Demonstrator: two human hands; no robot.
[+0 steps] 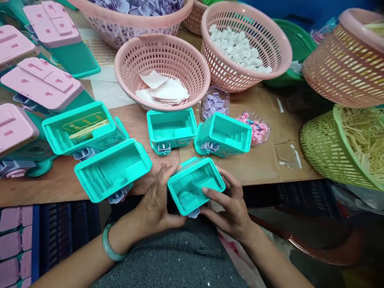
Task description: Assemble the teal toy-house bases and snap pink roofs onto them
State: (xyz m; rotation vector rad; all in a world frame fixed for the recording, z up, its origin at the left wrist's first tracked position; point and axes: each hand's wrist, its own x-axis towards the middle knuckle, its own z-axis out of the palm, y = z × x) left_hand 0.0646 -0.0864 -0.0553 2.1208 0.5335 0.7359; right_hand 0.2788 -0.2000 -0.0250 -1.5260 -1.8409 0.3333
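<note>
While held over lap, teal toy shell (pixel 195 185) sits between both hands: left (pixel 156 200), right (pixel 231 204).

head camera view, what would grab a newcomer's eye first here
The open teal plastic toy-truck shell, held at the near table edge between the left hand and the right hand, draws the eye first. Four more teal plastic shells lie open on the brown table behind it. Further back stand pink plastic lattice baskets, one holding white paper pieces, another small white parts.
</note>
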